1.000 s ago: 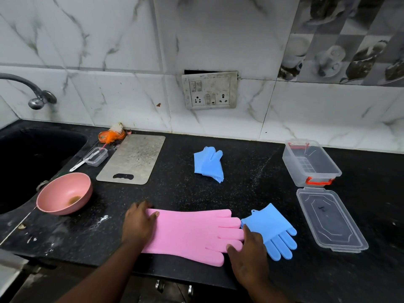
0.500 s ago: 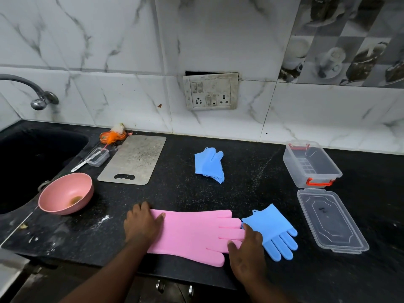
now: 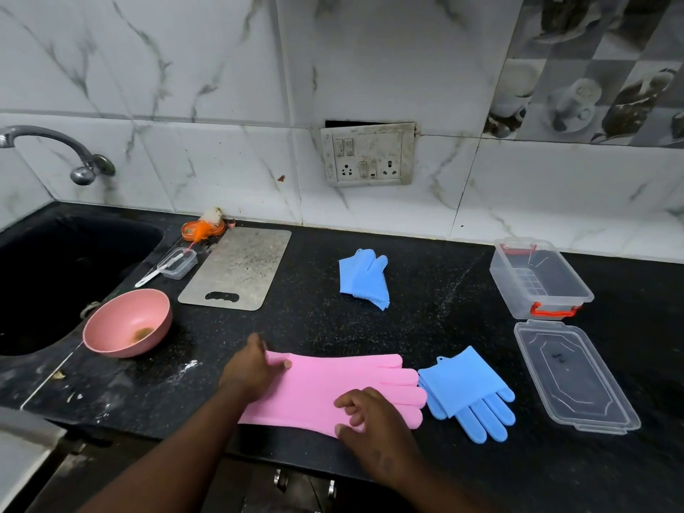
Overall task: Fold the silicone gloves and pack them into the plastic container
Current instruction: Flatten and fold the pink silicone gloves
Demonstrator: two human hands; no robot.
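Fold onset: my left fingers [image 3: 285, 363] now pinch the pink glove [image 3: 318, 386] at its cuff; my right fingers [image 3: 346, 401], shifted to mid-glove, curl there, grip unclear; container [image 3: 577, 286] unfilled.

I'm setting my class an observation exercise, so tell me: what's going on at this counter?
A person has a long pink silicone glove flat on the black stone counter. The left hand pinches its cuff; the right hand rests curled fingers on its palm. A folded blue silicone glove lies farther back, another blue glove beside the pink one. The clear plastic container stands empty, its clear lid alongside.
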